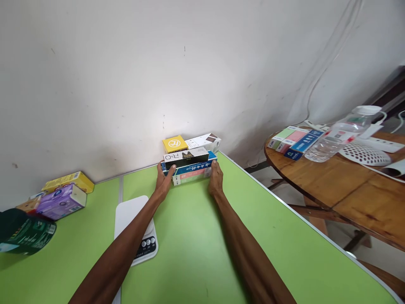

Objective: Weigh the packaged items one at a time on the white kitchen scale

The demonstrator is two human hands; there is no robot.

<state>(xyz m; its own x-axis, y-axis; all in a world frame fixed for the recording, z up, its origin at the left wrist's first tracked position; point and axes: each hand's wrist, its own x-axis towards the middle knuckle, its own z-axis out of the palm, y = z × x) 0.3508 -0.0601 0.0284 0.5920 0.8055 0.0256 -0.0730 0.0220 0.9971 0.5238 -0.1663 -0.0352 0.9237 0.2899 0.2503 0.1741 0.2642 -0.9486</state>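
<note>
Near the wall, my left hand [164, 180] clasps the left end of a stack of long cartons, its thumb pressed against the front. My right hand [215, 178] curls round the right end. The stack has a blue carton [190, 169] over a pink and green one [191, 176]. Across the top lies a black and white carton [186, 158] marked with letters and a dark cat-like shape. Just behind are a yellow box [175, 144] and a white box [203, 141]. Partly under my left forearm, a white kitchen scale [129, 211] shows round buttons.
Purple [61, 202] and yellow [71, 180] boxes and a dark green container [28, 232] stand at the left of the green table [190, 245]. To the right, a wooden table [354, 198] carries more cartons [295, 141], a clear bottle [338, 137] and a perforated white object [365, 154].
</note>
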